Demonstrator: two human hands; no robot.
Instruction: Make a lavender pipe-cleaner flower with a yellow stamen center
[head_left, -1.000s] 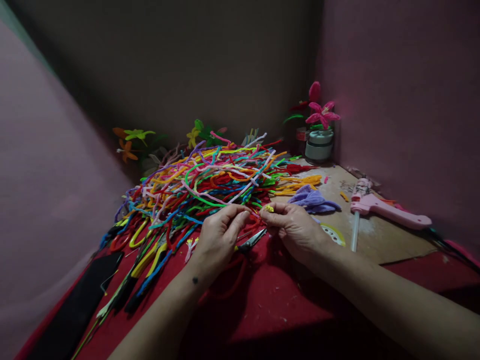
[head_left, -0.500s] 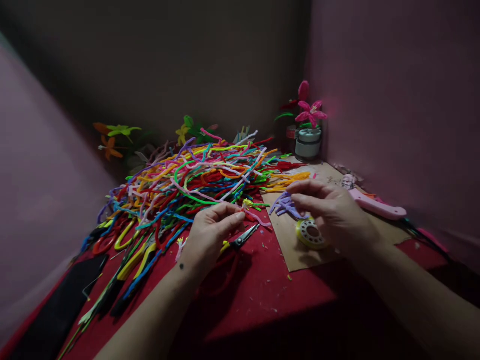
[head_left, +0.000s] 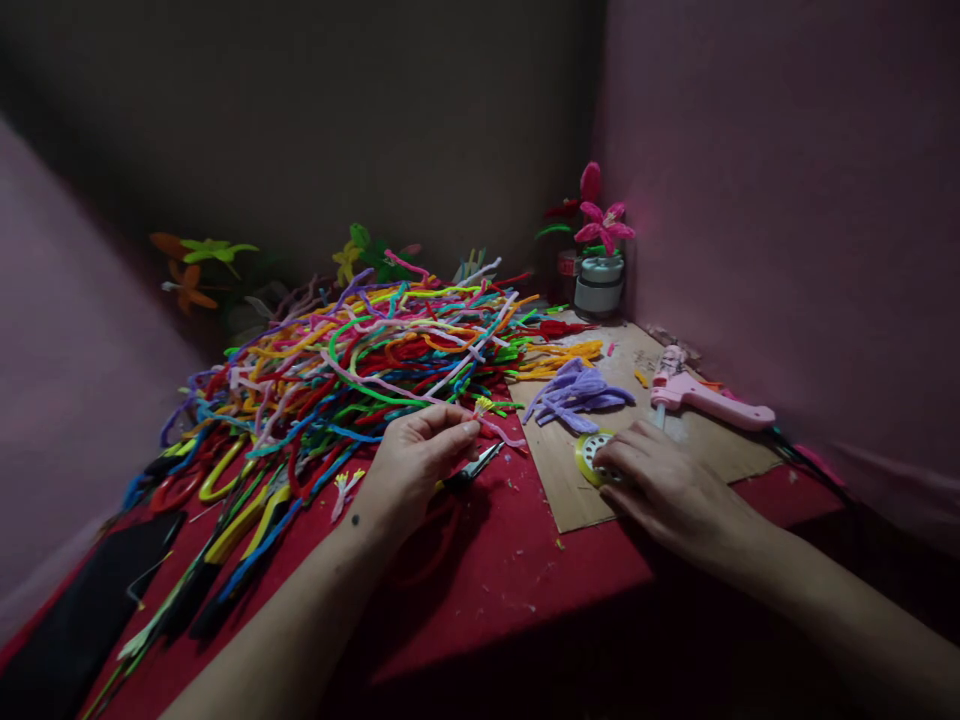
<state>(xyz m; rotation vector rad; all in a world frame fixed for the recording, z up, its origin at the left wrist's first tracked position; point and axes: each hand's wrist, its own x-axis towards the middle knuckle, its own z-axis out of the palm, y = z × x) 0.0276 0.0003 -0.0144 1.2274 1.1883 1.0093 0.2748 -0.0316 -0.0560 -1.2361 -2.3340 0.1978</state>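
My left hand (head_left: 429, 450) is closed in a pinch on a small yellow-tipped stamen bundle (head_left: 484, 405), held upright above the red cloth. Most of its lower part is hidden by my fingers. My right hand (head_left: 660, 480) has its fingers curled at the right side of a yellow tape roll (head_left: 583, 460) with a white, holed core, on the cardboard. Scissors (head_left: 480, 463) lie partly under my left hand. Behind the roll is a pile of purple fuzzy petals (head_left: 574, 392). A second stamen bundle (head_left: 345, 492) lies left of my left wrist.
A tangled heap of coloured pipe cleaners (head_left: 375, 350) covers the back left. A pink glue gun (head_left: 709, 395) rests on the cardboard (head_left: 555, 500). Yellow-handled pliers (head_left: 247, 525) and a black flat object (head_left: 90, 610) lie left. A potted pink flower (head_left: 604, 225) stands by the wall.
My right hand has come down from above the purple petals to the tape roll, uncovering the petals and glue gun. My left hand keeps its pinch. The view has shifted slightly right.
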